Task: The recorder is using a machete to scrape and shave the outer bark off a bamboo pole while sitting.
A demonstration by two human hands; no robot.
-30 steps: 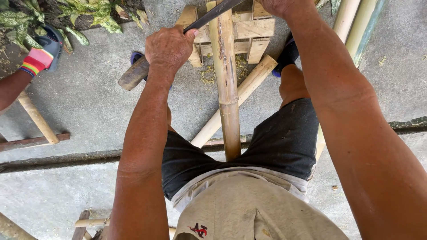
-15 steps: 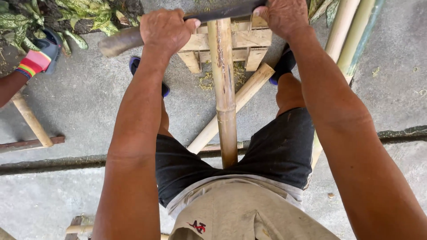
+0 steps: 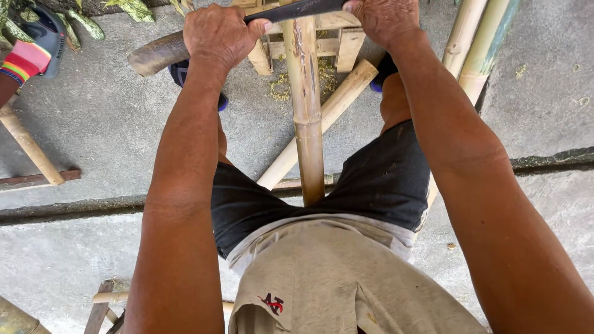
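Now laid crosswise over the upright bamboo pole [image 3: 307,117], dark blade [image 3: 297,9], closer to level than a second ago; clenched around its curved wooden handle [image 3: 154,54], left hand [image 3: 218,34]; gripping the blade's far end, right hand [image 3: 385,18]; behind, wooden frame [image 3: 340,43]; beneath, concrete floor [image 3: 111,136].
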